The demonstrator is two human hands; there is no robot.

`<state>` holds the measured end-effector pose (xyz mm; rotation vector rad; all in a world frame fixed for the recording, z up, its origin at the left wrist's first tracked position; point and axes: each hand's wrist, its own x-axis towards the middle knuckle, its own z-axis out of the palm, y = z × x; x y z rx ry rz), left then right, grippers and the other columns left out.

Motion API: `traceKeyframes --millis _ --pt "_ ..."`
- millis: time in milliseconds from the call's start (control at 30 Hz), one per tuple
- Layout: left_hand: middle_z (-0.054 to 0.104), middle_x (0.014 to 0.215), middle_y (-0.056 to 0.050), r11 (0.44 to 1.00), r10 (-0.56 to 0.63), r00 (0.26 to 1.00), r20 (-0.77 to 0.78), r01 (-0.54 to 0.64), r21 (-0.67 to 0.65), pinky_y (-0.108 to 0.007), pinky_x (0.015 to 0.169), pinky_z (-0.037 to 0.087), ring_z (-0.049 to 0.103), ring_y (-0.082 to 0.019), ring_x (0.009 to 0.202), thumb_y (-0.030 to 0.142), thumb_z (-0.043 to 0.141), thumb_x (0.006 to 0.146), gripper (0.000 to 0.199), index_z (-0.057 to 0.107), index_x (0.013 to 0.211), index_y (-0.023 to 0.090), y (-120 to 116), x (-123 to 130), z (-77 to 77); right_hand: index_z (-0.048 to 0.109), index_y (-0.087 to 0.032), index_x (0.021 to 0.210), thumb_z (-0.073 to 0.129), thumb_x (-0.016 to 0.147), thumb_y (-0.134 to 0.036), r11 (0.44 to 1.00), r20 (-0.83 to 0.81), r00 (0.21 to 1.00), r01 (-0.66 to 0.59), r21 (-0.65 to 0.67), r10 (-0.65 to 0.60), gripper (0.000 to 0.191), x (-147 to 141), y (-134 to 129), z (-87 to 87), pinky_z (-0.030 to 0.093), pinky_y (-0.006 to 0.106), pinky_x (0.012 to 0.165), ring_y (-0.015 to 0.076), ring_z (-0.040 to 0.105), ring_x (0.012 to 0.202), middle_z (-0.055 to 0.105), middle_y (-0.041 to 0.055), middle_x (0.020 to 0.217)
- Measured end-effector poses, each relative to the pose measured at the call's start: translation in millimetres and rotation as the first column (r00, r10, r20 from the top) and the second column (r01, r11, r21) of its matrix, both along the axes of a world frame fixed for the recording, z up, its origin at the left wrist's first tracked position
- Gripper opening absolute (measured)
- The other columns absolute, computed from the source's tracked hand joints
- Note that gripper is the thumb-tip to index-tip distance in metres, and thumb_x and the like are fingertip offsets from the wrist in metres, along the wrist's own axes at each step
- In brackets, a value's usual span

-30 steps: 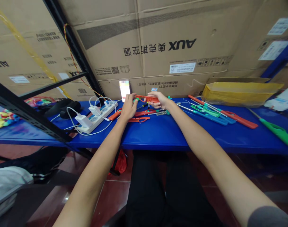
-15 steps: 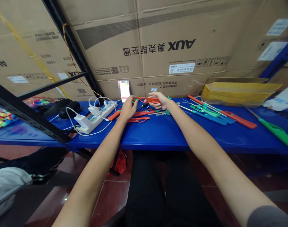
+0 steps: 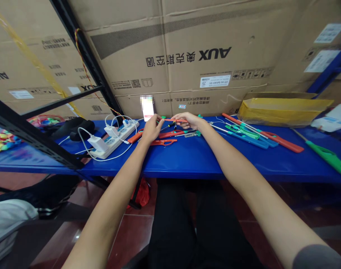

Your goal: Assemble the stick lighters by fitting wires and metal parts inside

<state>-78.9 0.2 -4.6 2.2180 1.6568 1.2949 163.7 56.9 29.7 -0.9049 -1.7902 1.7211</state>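
An orange plastic lighter casing (image 3: 174, 120) spans the gap between my two hands, above the blue table. My left hand (image 3: 153, 127) pinches its left end, with a small green part by the fingertips. My right hand (image 3: 188, 120) has its fingers closed round the right end. Just below lie a red lighter (image 3: 170, 133) with a green part and an orange casing piece (image 3: 164, 142). A clear and metal piece (image 3: 190, 134) rests below my right hand. Fine details between the fingers are too small to make out.
A white power strip (image 3: 114, 139) with chargers and looping cables is at the left, near a lit phone (image 3: 148, 108). Blue lighters (image 3: 251, 139), a red one (image 3: 285, 142) and a green one (image 3: 327, 157) lie right. A yellow-taped carton (image 3: 282, 111) stands behind them. A black post (image 3: 86, 56) rises at left.
The orange casing has turned and now shows a narrow edge instead of its open side. My right hand has turned with it and shifted slightly; my left hand stays almost in place.
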Motion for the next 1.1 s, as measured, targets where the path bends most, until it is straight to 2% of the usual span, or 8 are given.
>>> traceKeyframes --millis 167,333,500,633,767,933,1100 --pt "0.079 0.100 -0.008 1.000 0.005 1.000 0.001 -0.005 -0.003 -0.039 0.087 0.057 0.074 -0.027 0.096 0.028 0.067 0.105 0.006 0.064 0.106 0.023 3.3 -2.6 -4.4 0.072 -0.021 0.115 0.076 0.087 -0.020 0.980 0.029 0.993 0.112 0.163 -0.119 0.029 -0.7 -0.8 -3.0 0.039 0.025 0.047 0.0127 0.045 0.057 0.068 0.0032 0.083" --pt "0.080 0.100 -0.008 1.000 0.015 1.000 0.000 -0.015 -0.001 -0.037 0.086 0.057 0.075 -0.026 0.093 0.027 0.069 0.103 0.006 0.065 0.106 0.024 5.5 -4.4 -7.2 0.076 -0.021 0.115 0.072 0.089 -0.017 0.941 0.105 0.976 0.152 0.303 -0.192 0.026 -5.2 1.8 -5.4 0.048 0.028 0.057 0.0172 0.058 0.068 0.073 0.0050 0.089" --pt "0.081 0.103 -0.008 0.999 0.043 0.999 -0.007 -0.042 0.006 -0.037 0.085 0.058 0.075 -0.025 0.090 0.028 0.071 0.102 0.011 0.068 0.111 0.023 6.0 -5.7 -6.4 0.080 -0.020 0.114 0.076 0.087 -0.011 0.859 0.122 0.955 0.183 0.478 -0.271 0.029 -11.4 12.0 -9.8 0.061 0.033 0.082 0.0229 0.074 0.093 0.081 0.0075 0.103" --pt "0.083 0.106 -0.009 0.998 0.058 0.998 -0.031 -0.059 -0.018 -0.040 0.091 0.059 0.076 -0.027 0.093 0.032 0.068 0.104 0.015 0.073 0.114 0.022 4.3 -5.8 -4.6 0.085 -0.018 0.103 0.082 0.086 -0.010 0.827 0.114 0.948 0.195 0.528 -0.296 0.019 -10.9 17.9 -16.0 0.064 0.040 0.094 0.0257 0.079 0.098 0.084 0.0098 0.101" --pt "0.082 0.102 -0.009 0.999 0.033 0.997 -0.069 -0.035 -0.026 -0.040 0.090 0.058 0.076 -0.027 0.092 0.029 0.067 0.104 0.009 0.074 0.104 0.023 1.8 -4.8 -2.9 0.086 -0.018 0.096 0.083 0.087 -0.006 0.789 0.112 0.937 0.210 0.578 -0.332 0.015 -9.3 19.0 -19.8 0.065 0.039 0.098 0.0250 0.081 0.097 0.086 0.0099 0.099" --pt "0.081 0.100 -0.009 1.000 0.022 0.996 -0.090 -0.023 -0.009 -0.041 0.090 0.058 0.076 -0.029 0.093 0.025 0.065 0.103 0.007 0.071 0.102 0.023 1.6 -5.3 -2.5 0.086 -0.018 0.097 0.086 0.086 -0.007 0.690 0.156 0.892 0.208 0.693 -0.425 0.016 -9.4 14.8 -16.3 0.064 0.036 0.094 0.0244 0.081 0.097 0.086 0.0090 0.099" --pt "0.082 0.103 -0.009 1.000 0.000 0.995 -0.105 0.001 0.014 -0.040 0.091 0.058 0.075 -0.028 0.094 0.025 0.064 0.103 0.006 0.070 0.100 0.023 1.9 -6.9 -2.3 0.086 -0.017 0.098 0.090 0.085 -0.016 0.611 0.247 0.844 0.115 0.784 -0.476 0.014 -8.1 7.9 -11.1 0.059 0.033 0.088 0.0225 0.078 0.091 0.085 0.0072 0.095"
